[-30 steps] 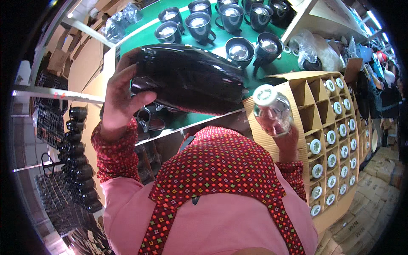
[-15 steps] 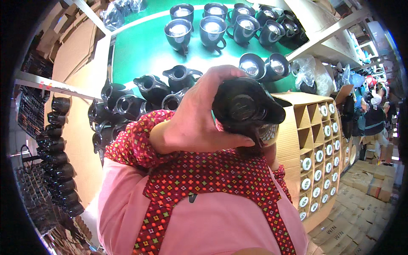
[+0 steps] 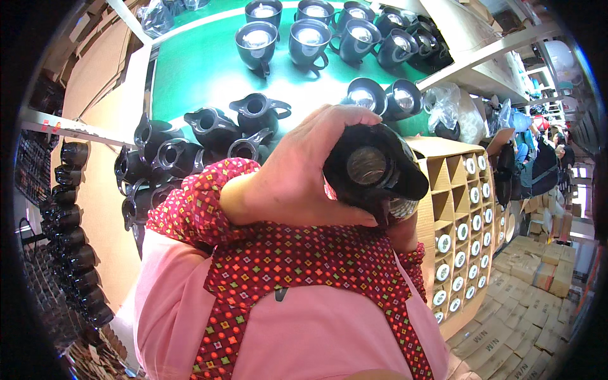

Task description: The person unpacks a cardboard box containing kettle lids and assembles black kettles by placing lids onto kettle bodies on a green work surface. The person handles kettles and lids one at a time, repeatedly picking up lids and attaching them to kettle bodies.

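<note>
My left hand [image 3: 285,168] is wrapped around a glossy black jug [image 3: 345,152], fingers over its far side and thumb along the near side. The jug is held up close in front of my chest, its round top toward me and its pointed spout to the right. Beneath the jug, a small silvery, patterned surface [image 3: 403,208] shows; what it belongs to cannot be made out. My right hand [image 3: 403,233] is below the jug, with only the wrist area visible and its fingers hidden.
Black spouted jugs [image 3: 212,130] stand clustered on the green table [image 3: 190,69] at left. Black mugs [image 3: 308,47] with shiny insides stand farther back. A divided cardboard box [image 3: 437,149] with white-topped items is at right. More black containers [image 3: 73,237] line the far left.
The view has shifted a little, so the surroundings sit farther left. The jug has turned slightly, and its round top shows more clearly. My left hand keeps its hold.
</note>
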Motion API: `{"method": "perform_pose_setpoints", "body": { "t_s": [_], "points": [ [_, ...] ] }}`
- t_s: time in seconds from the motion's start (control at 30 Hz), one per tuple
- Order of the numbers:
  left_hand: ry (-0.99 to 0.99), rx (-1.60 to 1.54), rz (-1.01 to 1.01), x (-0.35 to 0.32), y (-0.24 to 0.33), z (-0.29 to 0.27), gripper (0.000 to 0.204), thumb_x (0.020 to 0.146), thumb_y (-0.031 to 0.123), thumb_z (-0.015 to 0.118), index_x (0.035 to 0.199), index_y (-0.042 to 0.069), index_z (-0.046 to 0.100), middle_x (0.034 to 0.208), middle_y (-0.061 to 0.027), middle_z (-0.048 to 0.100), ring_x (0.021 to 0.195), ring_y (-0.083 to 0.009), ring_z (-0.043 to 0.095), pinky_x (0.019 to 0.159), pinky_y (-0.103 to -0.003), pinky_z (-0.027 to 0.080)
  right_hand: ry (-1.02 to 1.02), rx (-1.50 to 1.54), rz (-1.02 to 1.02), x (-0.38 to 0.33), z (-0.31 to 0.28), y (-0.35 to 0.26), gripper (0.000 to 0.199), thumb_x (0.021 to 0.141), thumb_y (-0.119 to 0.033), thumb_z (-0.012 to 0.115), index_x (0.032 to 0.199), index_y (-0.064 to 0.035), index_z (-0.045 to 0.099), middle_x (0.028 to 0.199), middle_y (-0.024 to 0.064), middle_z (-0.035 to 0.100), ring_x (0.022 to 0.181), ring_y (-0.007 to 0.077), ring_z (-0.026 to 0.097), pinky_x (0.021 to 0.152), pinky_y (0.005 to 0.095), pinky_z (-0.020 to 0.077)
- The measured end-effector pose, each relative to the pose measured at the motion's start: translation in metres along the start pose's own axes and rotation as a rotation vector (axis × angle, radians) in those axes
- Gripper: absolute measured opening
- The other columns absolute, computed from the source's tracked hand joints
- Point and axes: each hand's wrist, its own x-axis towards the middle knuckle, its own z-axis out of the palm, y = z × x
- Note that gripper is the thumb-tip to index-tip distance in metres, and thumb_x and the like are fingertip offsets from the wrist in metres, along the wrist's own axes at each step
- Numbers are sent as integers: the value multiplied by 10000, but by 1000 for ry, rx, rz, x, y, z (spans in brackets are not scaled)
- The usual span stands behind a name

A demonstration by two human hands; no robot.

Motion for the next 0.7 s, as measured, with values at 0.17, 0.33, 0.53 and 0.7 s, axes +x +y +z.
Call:
{"method": "perform_pose_setpoints", "body": {
  "t_s": [0.17, 0.33, 0.53, 0.7],
  "points": [
    [16, -200, -140, -5, -8, -4, 1005, 668, 263, 1013, 1481, 10, 479, 1398, -174, 600, 1305, -304, 598, 1111, -422, 475, 18, 28, -6, 11, 25, -19, 502, 1079, -232, 568, 1496, 37, 490, 1479, 214, 591, 1402, 289, 549, 1115, 436, 508],
    [449, -872, -303, -32, -61, 2, 753, 945, 285, 805, 1521, -49, 452, 1494, -161, 556, 1365, -252, 551, 1199, -401, 381, 54, -476, -341, 5, 71, -37, 468, 1061, -247, 612, 1425, 37, 534, 1411, 192, 616, 1360, 305, 565, 1093, 448, 506],
    [628, -1296, -547, -47, -90, -13, 657, 1110, 594, 413, 1529, 95, 499, 1502, -107, 603, 1442, -253, 500, 1246, -507, 314, -593, -1723, -1087, 72, 161, -13, 274, 760, -208, 881, 894, -58, 696, 1081, 111, 638, 1013, 347, 614, 902, 472, 505],
    [604, -1090, -665, -69, -97, -71, 636, 1100, 637, 403, 1485, 147, 529, 1426, -71, 623, 1306, -219, 556, 1120, -508, 403, -782, -1700, -1106, 147, 195, 27, 226, 680, -12, 819, 849, -68, 679, 935, 57, 593, 907, 283, 627, 789, 425, 528]
  ]
}}
